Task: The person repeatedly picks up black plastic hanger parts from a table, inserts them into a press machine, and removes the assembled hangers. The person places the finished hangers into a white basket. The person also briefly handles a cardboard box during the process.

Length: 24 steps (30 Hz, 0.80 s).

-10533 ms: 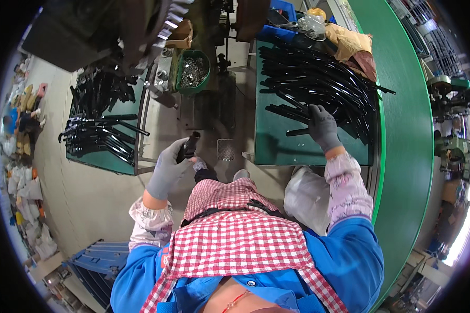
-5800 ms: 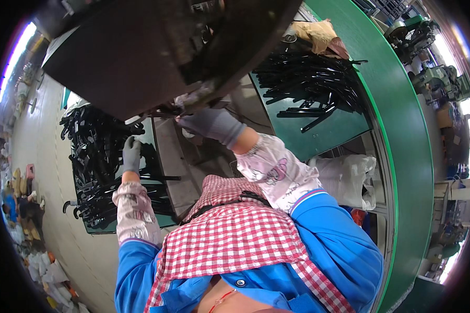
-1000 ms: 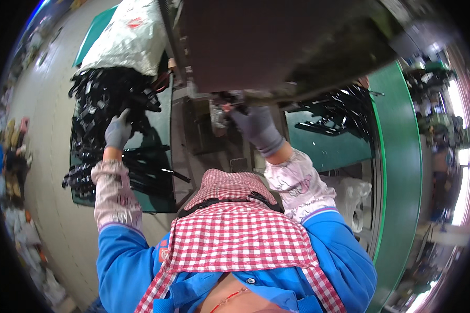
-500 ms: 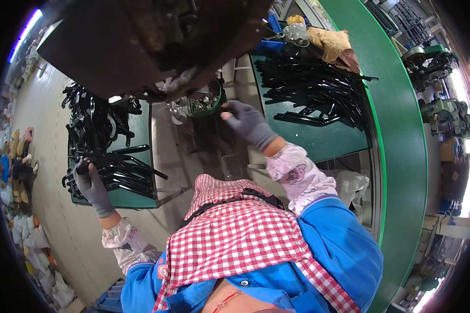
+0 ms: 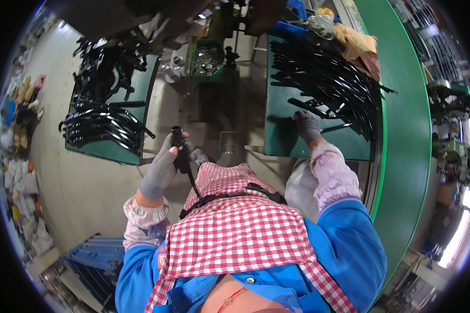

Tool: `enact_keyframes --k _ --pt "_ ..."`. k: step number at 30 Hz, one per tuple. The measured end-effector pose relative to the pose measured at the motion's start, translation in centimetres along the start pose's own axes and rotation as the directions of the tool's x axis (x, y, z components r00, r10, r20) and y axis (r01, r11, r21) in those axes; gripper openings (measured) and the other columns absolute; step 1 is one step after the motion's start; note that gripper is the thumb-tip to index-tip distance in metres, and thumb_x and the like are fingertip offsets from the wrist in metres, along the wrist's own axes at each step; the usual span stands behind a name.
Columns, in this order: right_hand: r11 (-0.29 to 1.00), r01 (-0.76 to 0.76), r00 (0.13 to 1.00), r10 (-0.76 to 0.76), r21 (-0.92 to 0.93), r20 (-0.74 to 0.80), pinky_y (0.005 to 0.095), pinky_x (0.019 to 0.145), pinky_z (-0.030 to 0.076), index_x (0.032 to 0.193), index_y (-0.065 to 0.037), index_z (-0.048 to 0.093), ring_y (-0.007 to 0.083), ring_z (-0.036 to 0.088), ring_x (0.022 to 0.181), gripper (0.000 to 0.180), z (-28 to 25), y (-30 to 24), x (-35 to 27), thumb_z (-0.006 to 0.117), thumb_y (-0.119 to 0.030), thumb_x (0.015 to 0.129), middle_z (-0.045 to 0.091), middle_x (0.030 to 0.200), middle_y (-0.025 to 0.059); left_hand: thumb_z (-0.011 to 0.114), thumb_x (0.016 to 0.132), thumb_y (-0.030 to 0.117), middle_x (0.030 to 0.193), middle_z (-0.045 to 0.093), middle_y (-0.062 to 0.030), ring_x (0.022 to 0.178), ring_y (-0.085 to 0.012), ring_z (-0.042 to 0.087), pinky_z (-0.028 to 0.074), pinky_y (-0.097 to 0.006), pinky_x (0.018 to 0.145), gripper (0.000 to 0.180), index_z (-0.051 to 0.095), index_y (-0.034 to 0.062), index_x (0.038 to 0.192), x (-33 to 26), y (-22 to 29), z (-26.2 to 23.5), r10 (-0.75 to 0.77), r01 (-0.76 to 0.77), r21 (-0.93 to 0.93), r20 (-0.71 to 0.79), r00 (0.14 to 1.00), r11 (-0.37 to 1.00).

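My left hand [image 5: 161, 169], in a grey glove with bare fingertips, is closed around a black metal tube part [image 5: 182, 160] in front of my apron. The part stands tilted, with its thicker end upward. On the right, my right hand [image 5: 308, 127], gloved the same way, reaches down onto the green tabletop [image 5: 282, 141]. Its fingers curl over a bent black tube [image 5: 337, 127] at the near edge of a large pile of glossy black tubes [image 5: 324, 78]. The hand hides part of that tube.
A left green table [image 5: 104, 152] carries a row of bent black tubes [image 5: 102, 125] and a heap of black parts [image 5: 107, 68]. Ahead, a green bin [image 5: 197, 75] of small metal pieces sits below a dark machine [image 5: 109, 15]. A blue crate [image 5: 91, 261] stands at lower left.
My left hand has lifted a black tube part from the left table and brought it toward my middle. The right hand has moved from near the bin to the right pile.
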State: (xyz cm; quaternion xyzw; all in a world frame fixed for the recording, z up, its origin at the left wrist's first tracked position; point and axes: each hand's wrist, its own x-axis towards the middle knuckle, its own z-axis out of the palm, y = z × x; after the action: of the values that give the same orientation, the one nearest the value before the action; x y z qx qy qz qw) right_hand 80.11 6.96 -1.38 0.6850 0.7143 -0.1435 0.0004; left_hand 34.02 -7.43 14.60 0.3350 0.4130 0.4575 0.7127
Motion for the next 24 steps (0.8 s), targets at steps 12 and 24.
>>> enact_keyframes --k 12,24 --pt "0.984 0.177 0.93 -0.165 0.005 -0.328 0.0468 0.097 0.042 0.121 -0.011 0.058 0.0379 0.052 0.115 0.044 4.8 -0.5 -4.2 0.064 -0.039 0.088 0.057 0.125 0.0153 0.059 0.096 0.008 0.106 0.063 -0.0064 0.091 -0.0136 0.065 0.057 -0.032 0.083 0.034 0.046 0.0037 0.128 0.9 3.4 -0.2 0.029 0.004 0.18 -0.182 0.983 0.984" --pt "0.989 0.093 0.937 -0.047 0.117 -0.347 0.0482 0.092 0.043 0.111 -0.013 0.062 0.0363 0.054 0.112 0.037 4.7 -0.5 -4.6 0.064 -0.042 0.087 0.058 0.12 0.0114 0.071 0.086 0.019 0.093 0.064 -0.0037 0.08 -0.0086 0.059 0.049 -0.025 0.073 0.044 0.058 0.0017 0.123 7.2 -12.7 2.8 -0.477 0.244 0.719 0.137 0.868 0.651"
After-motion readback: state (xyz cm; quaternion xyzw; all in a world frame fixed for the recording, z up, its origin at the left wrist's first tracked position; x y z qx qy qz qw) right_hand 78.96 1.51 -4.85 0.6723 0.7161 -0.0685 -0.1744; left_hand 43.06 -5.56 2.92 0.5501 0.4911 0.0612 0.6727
